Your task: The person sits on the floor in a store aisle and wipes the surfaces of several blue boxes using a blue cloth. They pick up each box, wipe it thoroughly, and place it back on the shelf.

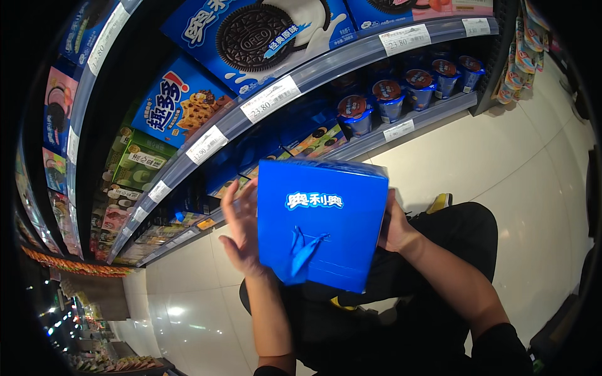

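Observation:
A blue Oreo carton point(324, 211) with a blue ribbon handle point(301, 256) on its facing side is held up in front of my knees. My right hand point(396, 223) grips the carton's right side, its fingertips hidden behind the box. At the carton's left side is my left hand point(242, 225), fingers apart and raised; whether its palm touches the box cannot be told. Beyond the carton, the bottom shelf holds similar dark blue boxes point(301, 115) and small patterned packs point(317, 141).
Lidded blue cups point(355, 115) line the bottom shelf at the right. Above, the shelf edge point(329, 70) with price tags carries large Oreo boxes point(263, 42) and a blue cookie box point(178, 101). Hanging packets point(519, 61) are at the shelf's end. Pale floor tiles point(517, 164) lie below.

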